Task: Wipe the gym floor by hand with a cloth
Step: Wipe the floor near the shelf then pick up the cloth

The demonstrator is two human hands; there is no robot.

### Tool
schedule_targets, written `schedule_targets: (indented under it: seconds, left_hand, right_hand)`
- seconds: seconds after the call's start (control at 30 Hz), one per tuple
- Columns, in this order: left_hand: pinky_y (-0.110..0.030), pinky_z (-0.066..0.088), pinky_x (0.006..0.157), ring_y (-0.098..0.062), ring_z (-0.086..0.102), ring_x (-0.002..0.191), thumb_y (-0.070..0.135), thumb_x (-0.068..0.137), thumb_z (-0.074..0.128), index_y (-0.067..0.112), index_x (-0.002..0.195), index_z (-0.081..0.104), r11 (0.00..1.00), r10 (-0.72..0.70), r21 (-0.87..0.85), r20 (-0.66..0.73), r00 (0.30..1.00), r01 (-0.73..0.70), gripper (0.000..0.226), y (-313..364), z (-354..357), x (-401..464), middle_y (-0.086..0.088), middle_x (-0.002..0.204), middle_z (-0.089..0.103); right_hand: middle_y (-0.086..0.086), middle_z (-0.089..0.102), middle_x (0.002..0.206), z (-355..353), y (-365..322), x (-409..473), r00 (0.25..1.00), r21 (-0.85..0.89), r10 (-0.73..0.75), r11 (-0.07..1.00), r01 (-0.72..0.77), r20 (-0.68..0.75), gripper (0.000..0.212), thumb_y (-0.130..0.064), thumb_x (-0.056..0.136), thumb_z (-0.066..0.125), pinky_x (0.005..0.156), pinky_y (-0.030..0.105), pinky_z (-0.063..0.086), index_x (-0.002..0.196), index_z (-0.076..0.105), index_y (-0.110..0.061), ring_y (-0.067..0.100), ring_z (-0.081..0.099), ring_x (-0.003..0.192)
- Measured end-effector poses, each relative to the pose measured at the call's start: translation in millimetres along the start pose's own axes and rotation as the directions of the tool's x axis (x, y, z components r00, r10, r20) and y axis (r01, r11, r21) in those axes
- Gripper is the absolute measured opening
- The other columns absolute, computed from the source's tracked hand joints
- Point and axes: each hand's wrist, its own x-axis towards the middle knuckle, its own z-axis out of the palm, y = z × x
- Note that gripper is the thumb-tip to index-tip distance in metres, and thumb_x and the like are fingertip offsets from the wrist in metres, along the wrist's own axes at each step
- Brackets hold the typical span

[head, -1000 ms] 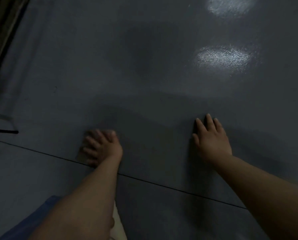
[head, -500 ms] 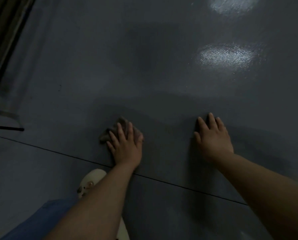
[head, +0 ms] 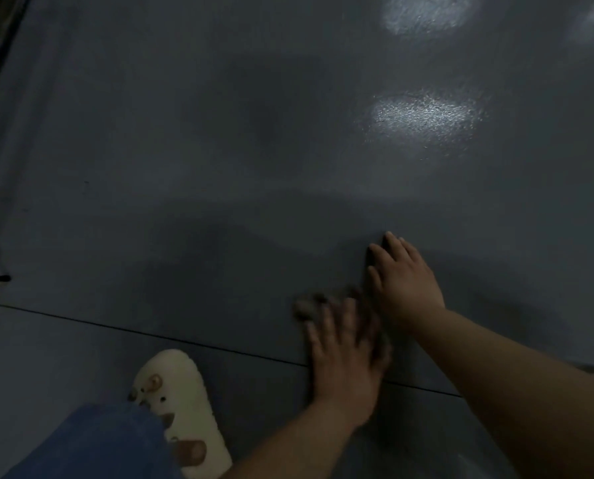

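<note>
Cloth [head: 307,305] lay blurred under the flat, spread left hand [head: 344,354]; right hand [head: 404,278] rested flat, fingers straight, on the floor [head: 219,150].

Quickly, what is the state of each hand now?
Left hand: open, fingers pressing the cloth on the floor.
Right hand: open, flat on the floor.

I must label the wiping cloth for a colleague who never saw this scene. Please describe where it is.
Follow the thin dark seam across the grey floor rightwards to the two hands. The cloth is the blurred brownish wad under the left hand's fingers; the right hand presses bare floor.
</note>
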Motion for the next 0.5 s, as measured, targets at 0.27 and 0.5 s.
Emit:
schedule_targets:
  seconds: [0.27,0.5]
  left_hand:
    - [-0.056,-0.002,0.113,-0.036,-0.011,0.145,0.053,0.097,0.022,0.032,0.151,-0.007,0.973,0.052,0.223,0.006,0.999,-0.052,0.064,-67,-78,108,-0.001,0.158,-0.019]
    - [-0.059,-0.005,0.112,-0.039,-0.017,0.143,0.050,0.099,0.022,0.030,0.151,-0.006,0.909,-0.408,-0.101,-0.022,0.913,0.404,0.062,-42,-93,125,-0.003,0.158,-0.020]
  right_hand:
    - [0.006,0.016,0.157,-7,19,-3,0.999,0.048,0.029,0.998,-0.028,-0.024,0.048,-0.033,0.101,0.033,0.111,0.033,0.023,0.147,0.030,-0.019,0.026,0.021,0.141]
    - [0.006,0.018,0.157,-14,37,-3,0.993,0.114,0.082,0.991,-0.072,-0.085,0.051,-0.033,0.102,0.033,0.111,0.033,0.023,0.149,0.024,-0.018,0.027,0.022,0.140]
